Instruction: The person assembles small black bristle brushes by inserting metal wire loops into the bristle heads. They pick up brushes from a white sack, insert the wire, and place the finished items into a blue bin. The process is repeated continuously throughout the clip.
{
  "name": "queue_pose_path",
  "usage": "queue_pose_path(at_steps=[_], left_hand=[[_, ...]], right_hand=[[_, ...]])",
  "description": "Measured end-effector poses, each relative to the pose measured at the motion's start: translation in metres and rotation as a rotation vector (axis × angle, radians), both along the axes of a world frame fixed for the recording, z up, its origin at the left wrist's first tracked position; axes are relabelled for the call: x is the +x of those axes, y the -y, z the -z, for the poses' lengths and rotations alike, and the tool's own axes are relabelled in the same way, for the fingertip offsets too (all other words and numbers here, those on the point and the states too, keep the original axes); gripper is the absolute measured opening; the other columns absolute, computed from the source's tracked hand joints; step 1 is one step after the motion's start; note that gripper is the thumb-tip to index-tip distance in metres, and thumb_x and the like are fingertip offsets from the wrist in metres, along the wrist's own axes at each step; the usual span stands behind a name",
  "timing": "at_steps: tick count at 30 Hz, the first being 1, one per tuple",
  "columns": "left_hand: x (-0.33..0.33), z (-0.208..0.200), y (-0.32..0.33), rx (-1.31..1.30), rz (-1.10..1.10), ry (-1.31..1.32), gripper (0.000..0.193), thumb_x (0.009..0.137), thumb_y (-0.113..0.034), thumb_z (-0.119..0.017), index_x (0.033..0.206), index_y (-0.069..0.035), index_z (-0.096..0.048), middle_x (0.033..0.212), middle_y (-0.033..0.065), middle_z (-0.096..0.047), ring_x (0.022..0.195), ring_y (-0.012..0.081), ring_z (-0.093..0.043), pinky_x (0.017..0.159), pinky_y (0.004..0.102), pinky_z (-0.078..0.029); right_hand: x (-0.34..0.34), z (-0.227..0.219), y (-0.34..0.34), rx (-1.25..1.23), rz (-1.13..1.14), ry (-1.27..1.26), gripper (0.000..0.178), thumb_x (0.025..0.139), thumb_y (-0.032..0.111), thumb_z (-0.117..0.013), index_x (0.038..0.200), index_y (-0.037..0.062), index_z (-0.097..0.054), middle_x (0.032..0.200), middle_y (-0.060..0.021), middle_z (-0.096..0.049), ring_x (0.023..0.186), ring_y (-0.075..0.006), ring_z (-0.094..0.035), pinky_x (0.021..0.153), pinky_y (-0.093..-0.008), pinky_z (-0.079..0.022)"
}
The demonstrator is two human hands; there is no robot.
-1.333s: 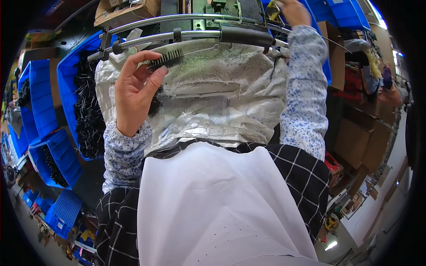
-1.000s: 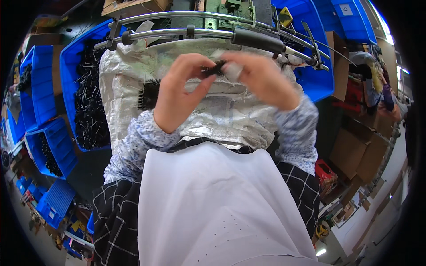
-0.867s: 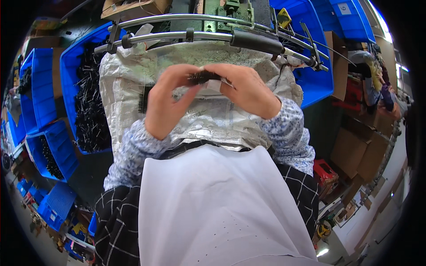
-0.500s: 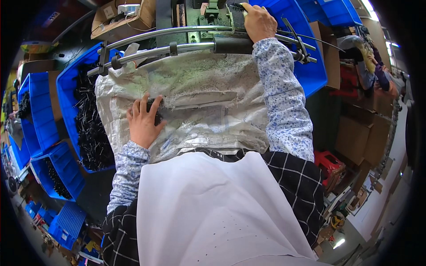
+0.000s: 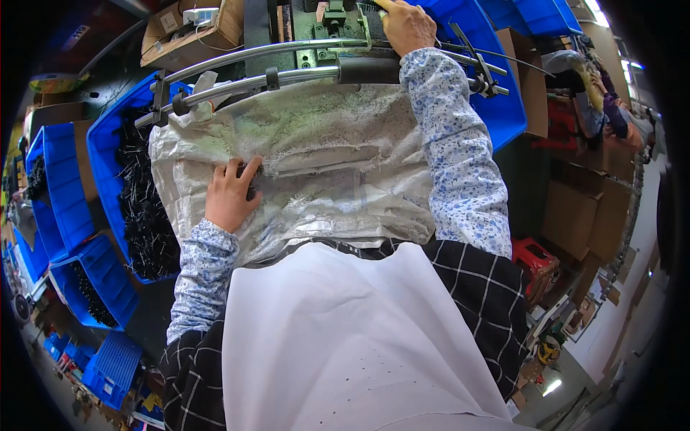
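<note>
My left hand (image 5: 231, 194) rests on a worn whitish sheet (image 5: 323, 161) spread over my lap. Its fingers curl over a small black bristly piece (image 5: 251, 192), mostly hidden beneath them. Up at the machine (image 5: 332, 27), my right hand (image 5: 411, 29) is closed around a yellow-edged brush (image 5: 386, 5); dark bristles show at its left side, and the top of the picture cuts it off. Two curved-looking metal rails (image 5: 302, 75) run across in front of the machine, with a black sleeve (image 5: 366, 70) on the nearer one below my right wrist.
A blue bin (image 5: 100, 154) of black bristly pieces (image 5: 147, 208) stands at left, smaller blue bins (image 5: 63, 190) beyond it. Another blue bin (image 5: 507, 108) lies behind my right arm. A cardboard box (image 5: 190, 32) is at far left, a red stool (image 5: 535, 266) at right. Another person (image 5: 611, 108) works far right.
My right hand has shifted slightly left and up with the brush. My left hand has drawn its fingers in more over the black piece, and the view has tilted a little.
</note>
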State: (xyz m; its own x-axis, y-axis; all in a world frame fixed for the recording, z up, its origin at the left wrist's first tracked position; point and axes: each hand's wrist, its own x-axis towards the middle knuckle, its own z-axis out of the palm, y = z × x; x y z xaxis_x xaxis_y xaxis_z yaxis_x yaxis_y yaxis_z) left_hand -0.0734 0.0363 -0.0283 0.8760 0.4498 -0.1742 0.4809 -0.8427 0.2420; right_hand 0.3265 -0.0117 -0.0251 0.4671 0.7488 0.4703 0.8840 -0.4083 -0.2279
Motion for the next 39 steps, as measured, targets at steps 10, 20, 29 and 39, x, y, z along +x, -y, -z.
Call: queue_pose_path(at_steps=[10,20,29,39], left_hand=[[0.0,-0.012,-0.013,-0.225,-0.038,0.035,0.067,0.065,-0.011,-0.073,0.125,-0.021,-0.047,0.113,0.0124,-0.05,0.094,0.0287,-0.057,0.08,0.0375,-0.051],[0.045,-0.046,-0.013,-1.774,-0.39,0.756,0.083,0.072,-0.027,-0.068,0.143,-0.014,-0.026,0.113,0.014,-0.052,0.09,0.0219,-0.059,0.072,0.0319,-0.054],[0.04,-0.004,-0.005,-2.063,-0.568,0.842,0.064,0.087,-0.032,-0.055,0.141,-0.011,-0.028,0.119,0.0181,-0.049,0.094,0.0294,-0.057,0.072,0.0379,-0.058],[0.045,-0.017,-0.002,-2.298,-0.471,0.85,0.065,0.087,-0.043,-0.049,0.142,-0.018,-0.026,0.126,0.0225,-0.048,0.099,0.0359,-0.061,0.076,0.049,-0.056]], right_hand=[[0.012,0.006,-0.009,-0.063,-0.018,-0.06,0.023,0.079,0.022,-0.063,0.101,0.0146,-0.067,0.088,-0.0103,-0.063,0.089,-0.0297,-0.057,0.08,-0.0409,-0.044],[0.01,0.023,0.011,0.014,0.168,-0.034,0.034,0.075,0.022,-0.06,0.105,0.0068,-0.064,0.103,-0.0132,-0.063,0.1,-0.0311,-0.056,0.084,-0.0452,-0.044],[-0.036,0.024,-0.036,0.081,0.101,0.002,0.021,0.075,0.018,-0.053,0.089,0.0075,-0.066,0.083,-0.0107,-0.066,0.084,-0.0288,-0.061,0.077,-0.0443,-0.045],[-0.008,0.021,-0.008,0.031,0.172,0.038,0.027,0.076,0.02,-0.056,0.098,0.0109,-0.068,0.096,-0.0095,-0.066,0.099,-0.0284,-0.058,0.084,-0.0447,-0.043]])
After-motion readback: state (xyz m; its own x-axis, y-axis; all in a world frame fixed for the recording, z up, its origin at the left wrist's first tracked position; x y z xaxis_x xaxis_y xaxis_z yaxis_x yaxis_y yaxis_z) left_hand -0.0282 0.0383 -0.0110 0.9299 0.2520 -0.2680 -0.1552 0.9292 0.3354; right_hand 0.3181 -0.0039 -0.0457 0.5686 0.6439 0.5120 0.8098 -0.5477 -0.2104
